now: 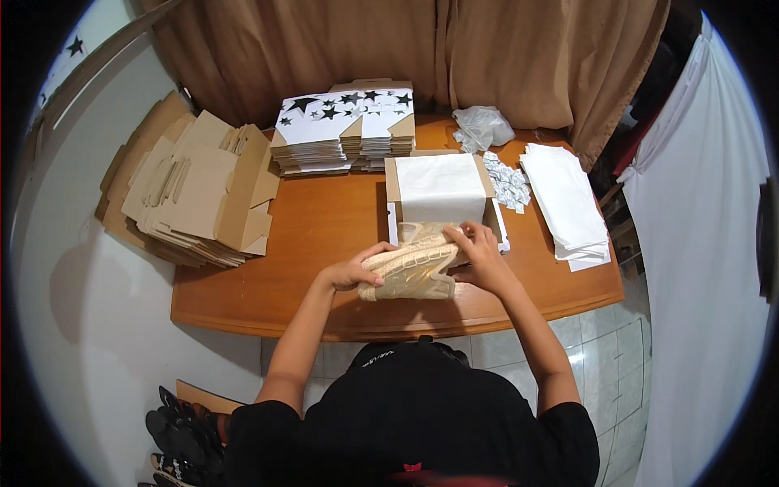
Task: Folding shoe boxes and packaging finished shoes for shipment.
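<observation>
A pair of beige shoes (408, 262), with ribbed soles and pale see-through uppers, is held sideways over the table's front part. My left hand (355, 269) grips its left end, thumb on top. Around the right end my right hand (480, 258) is closed, its fingers over the upper edge. Just behind the shoes stands an open cardboard box (393, 180), lined with white paper (441, 188) that drapes over its back. The shoes and my right hand hide part of the box's front.
On the wooden table (324, 235), flat cardboard boxes (195, 191) pile up at left and star-printed boxes (345, 122) at the back. Small white packets (509, 183), a clear plastic bag (484, 126) and white paper sheets (564, 203) lie right. Black sandals (178, 430) sit below left.
</observation>
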`<action>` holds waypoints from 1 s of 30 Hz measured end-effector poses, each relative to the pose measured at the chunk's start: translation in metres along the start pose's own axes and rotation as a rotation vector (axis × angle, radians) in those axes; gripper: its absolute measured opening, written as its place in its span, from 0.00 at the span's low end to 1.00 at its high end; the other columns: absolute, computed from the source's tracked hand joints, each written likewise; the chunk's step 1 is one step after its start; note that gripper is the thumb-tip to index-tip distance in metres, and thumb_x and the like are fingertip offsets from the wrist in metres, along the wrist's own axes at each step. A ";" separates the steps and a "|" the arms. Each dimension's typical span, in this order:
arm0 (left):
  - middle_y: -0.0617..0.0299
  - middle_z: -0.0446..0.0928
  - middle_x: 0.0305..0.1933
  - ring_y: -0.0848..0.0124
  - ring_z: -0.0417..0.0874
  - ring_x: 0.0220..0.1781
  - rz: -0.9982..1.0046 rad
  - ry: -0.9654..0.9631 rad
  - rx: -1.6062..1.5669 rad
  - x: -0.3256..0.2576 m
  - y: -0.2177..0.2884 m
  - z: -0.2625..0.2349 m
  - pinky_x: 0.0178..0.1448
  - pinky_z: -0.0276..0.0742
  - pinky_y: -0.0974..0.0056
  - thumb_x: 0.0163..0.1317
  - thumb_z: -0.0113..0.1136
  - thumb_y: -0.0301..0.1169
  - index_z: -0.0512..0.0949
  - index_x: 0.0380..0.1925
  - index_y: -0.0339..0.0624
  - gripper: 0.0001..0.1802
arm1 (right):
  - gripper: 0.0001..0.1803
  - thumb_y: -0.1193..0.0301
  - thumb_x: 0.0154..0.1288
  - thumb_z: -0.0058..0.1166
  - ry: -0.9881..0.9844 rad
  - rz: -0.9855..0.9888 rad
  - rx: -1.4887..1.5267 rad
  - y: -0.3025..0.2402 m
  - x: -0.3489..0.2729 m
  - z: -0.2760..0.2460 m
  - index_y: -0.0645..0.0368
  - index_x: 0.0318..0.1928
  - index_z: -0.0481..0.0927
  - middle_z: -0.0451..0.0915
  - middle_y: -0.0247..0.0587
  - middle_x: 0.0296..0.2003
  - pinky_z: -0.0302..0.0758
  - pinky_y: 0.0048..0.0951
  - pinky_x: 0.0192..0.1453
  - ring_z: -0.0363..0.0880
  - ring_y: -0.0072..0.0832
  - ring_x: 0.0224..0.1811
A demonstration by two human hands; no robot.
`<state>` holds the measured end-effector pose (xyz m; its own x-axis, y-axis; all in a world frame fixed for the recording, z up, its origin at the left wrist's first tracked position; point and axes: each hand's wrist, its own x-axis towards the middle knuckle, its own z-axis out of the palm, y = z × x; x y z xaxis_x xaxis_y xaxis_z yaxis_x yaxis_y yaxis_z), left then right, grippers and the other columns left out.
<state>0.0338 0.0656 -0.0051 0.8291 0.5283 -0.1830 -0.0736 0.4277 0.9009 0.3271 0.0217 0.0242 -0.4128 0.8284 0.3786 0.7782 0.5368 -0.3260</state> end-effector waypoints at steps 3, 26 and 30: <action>0.59 0.66 0.54 0.68 0.66 0.58 0.033 0.023 0.053 0.009 0.012 -0.005 0.63 0.61 0.66 0.38 0.70 0.31 0.61 0.57 0.43 0.43 | 0.53 0.56 0.28 0.71 -0.109 0.061 0.124 0.015 0.016 -0.016 0.44 0.62 0.63 0.60 0.53 0.57 0.57 0.48 0.62 0.58 0.51 0.60; 0.50 0.70 0.55 0.68 0.70 0.52 0.450 0.272 -0.312 0.042 0.024 -0.018 0.56 0.66 0.63 0.52 0.65 0.36 0.59 0.58 0.47 0.35 | 0.38 0.64 0.36 0.67 0.010 -0.034 0.184 0.052 0.096 -0.001 0.61 0.51 0.67 0.76 0.49 0.39 0.68 0.42 0.50 0.74 0.45 0.44; 0.55 0.71 0.51 0.66 0.71 0.50 0.346 1.176 0.152 0.060 -0.036 -0.041 0.56 0.65 0.60 0.60 0.56 0.35 0.64 0.55 0.44 0.24 | 0.41 0.63 0.35 0.66 -0.144 0.291 0.341 0.088 0.106 -0.001 0.66 0.53 0.66 0.78 0.57 0.40 0.73 0.36 0.48 0.77 0.48 0.44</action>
<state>0.0631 0.1122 -0.0645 -0.2292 0.9685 -0.0976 -0.0595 0.0861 0.9945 0.3527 0.1567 0.0365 -0.2807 0.9532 0.1127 0.6813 0.2806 -0.6761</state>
